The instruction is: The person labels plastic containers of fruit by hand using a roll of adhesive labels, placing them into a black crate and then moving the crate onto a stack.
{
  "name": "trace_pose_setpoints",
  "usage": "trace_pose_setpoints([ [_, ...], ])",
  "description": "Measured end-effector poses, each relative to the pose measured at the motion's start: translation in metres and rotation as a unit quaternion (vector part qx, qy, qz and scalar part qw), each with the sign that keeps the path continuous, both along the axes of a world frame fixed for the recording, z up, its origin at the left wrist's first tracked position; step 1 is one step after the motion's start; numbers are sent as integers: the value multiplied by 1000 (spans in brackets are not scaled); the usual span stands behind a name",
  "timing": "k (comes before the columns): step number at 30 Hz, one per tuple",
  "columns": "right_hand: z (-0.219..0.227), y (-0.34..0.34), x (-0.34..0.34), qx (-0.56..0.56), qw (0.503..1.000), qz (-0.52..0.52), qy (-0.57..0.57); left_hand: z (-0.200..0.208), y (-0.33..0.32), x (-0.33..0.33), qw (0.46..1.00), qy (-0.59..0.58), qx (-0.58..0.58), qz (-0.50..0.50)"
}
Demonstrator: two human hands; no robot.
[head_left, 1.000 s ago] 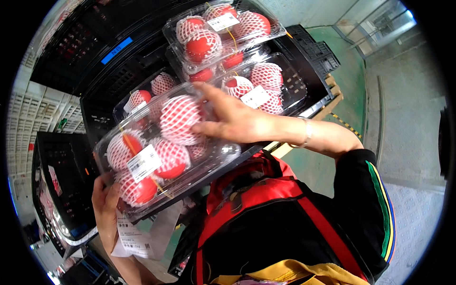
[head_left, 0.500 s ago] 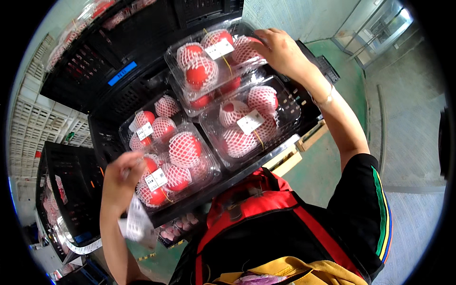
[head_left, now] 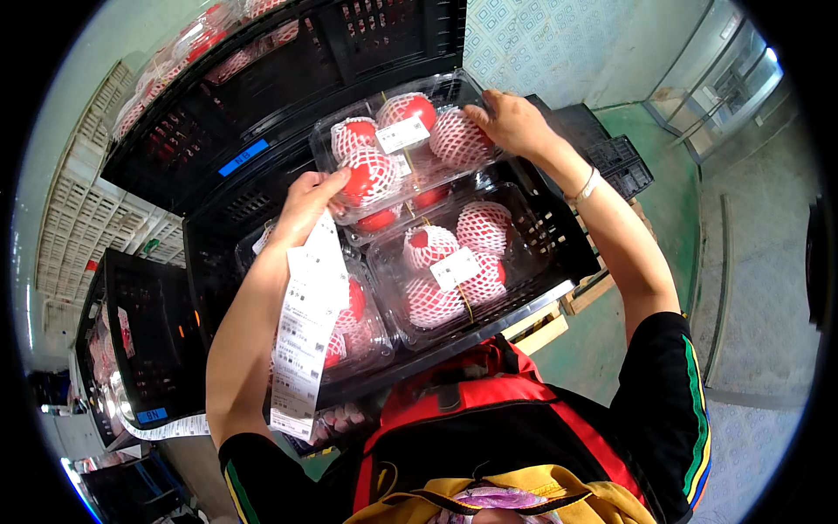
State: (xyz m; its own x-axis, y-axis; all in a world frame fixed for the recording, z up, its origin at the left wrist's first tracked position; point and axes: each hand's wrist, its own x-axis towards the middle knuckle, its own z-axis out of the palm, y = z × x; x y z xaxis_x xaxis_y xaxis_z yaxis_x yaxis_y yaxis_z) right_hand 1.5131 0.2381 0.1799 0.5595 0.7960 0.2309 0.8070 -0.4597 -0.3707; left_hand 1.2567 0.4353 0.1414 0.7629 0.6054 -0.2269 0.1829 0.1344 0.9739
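Observation:
A clear plastic fruit box [head_left: 428,179] holds several round red fruits in white foam nets and has a white label on its lid. It rests on another fruit box in a black crate [head_left: 428,351]. My right hand [head_left: 515,125] is closed around its far right corner. At its left end, my left hand [head_left: 307,203] grips the edge, thumb over the lid. A long strip of white labels [head_left: 305,336] hangs from the left hand. Nearer me lies another labelled fruit box [head_left: 458,266]. The strip and left forearm partly hide a fruit box [head_left: 362,327] on the left.
Behind stands a taller black crate [head_left: 288,105] with a blue tag and packed fruit on top. Another black crate [head_left: 153,332] is at the left, before stacked white crates [head_left: 74,218]. A wooden pallet [head_left: 537,332] lies under the working crate. Green floor [head_left: 672,188] shows at the right.
My left hand has moved from the near left box up to the upper box and taken its left edge, bringing the label strip along. My right hand stays on the right corner.

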Motion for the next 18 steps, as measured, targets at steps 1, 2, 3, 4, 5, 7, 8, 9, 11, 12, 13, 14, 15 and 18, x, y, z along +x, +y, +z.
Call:
trace_pose_setpoints([
  [1, -3, 1, -6, -2, 1000, -2, 26, 5, 5, -9, 1000, 9, 13, -13],
  [2, -7, 3, -14, -4, 999, -6, 51, 10, 10, -22, 1000, 17, 10, -15],
  [3, -12, 7, -23, -13, 996, 13, 87, 15, 13, -34, 999, 43, 3, 7],
  [4, -16, 9, -34, 27, 993, 31, 107, 21, 19, -47, 1000, 6, -21, -2],
  [5, -19, 19, -44, 66, 972, 30, 222, 27, 24, -62, 999, 36, 8, 7],
  [7, -21, 35, -63, 98, 935, 45, 337, 37, 33, -95, 998, 39, 40, 10],
  [8, -22, 43, -76, 90, 932, 48, 347, 42, 37, -111, 997, 53, 52, 32],
  [9, -23, 53, -91, 109, 925, 52, 360, 47, 42, -127, 997, 35, 67, 34],
  [11, -21, 69, -116, 111, 912, 76, 388, 59, 48, -157, 994, 41, 70, 77],
  [12, -21, 77, -129, 117, 911, 90, 384, 67, 50, -173, 991, 49, 55, 109],
  [13, -22, 86, -140, 108, 914, 90, 380, 70, 49, -186, 989, 16, 72, 126],
  [14, -23, 94, -150, 110, 916, 106, 372, 71, 49, -195, 987, 17, 82, 138],
  [15, -25, 101, -159, 126, 912, 129, 368, 71, 48, -203, 984, 39, 78, 154],
  [18, -27, 121, -168, 52, 948, 144, 280, 67, 56, -223, 900, 275, 312, 130],
])
